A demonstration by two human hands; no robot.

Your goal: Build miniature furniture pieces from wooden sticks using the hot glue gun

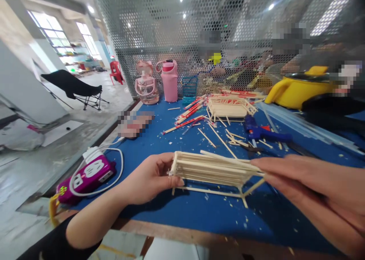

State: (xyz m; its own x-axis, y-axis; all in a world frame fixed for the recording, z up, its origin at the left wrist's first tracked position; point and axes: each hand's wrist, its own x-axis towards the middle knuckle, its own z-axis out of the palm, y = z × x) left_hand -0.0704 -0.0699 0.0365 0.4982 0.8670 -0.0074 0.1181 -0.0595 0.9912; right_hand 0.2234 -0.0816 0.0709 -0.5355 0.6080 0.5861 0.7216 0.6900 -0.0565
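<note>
My left hand (155, 178) grips the left end of a small frame model built from thin wooden sticks (211, 176), thumb in front and fingers behind. The model hangs tilted just above the blue table, near its front edge. Across its top lies a slanting wooden stick (222, 156), its left tip poking out past the upper rail. At the right end, my right hand (310, 187) has its fingers pressed together on the end of that stick. The fingertips partly cover where stick and frame meet. Glue strands show at the model's left corner.
Behind are another stick model (228, 107), red-wrapped stick bundles (191, 113), a blue glue gun (265, 133), pliers (252, 149) and clear glue sticks (302, 121). A yellow pot (302, 88), pink bottle (169, 81) and purple power strip (88, 176) stand around. Perforated metal (171, 27) closes the back.
</note>
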